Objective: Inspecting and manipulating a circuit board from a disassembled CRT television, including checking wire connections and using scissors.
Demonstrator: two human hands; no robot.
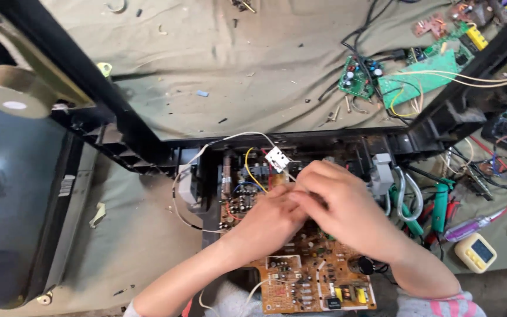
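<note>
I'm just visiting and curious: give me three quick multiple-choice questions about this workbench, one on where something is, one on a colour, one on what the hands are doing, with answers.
1. Where does the small timer with a screen lie?
A. at the right, near the tools
B. on the left, by the speaker
C. on the circuit board

2. What colour is the big circuit board under the hands?
A. blue
B. orange-brown
C. white

3. How do the two hands stand?
A. far apart
B. close together over the board
C. both resting off the bench

Answers: 1 A, the pale yellow timer lies by the green-handled tools. 2 B, the circuit board is orange-brown. 3 B, the left hand and right hand meet above the board.
</note>
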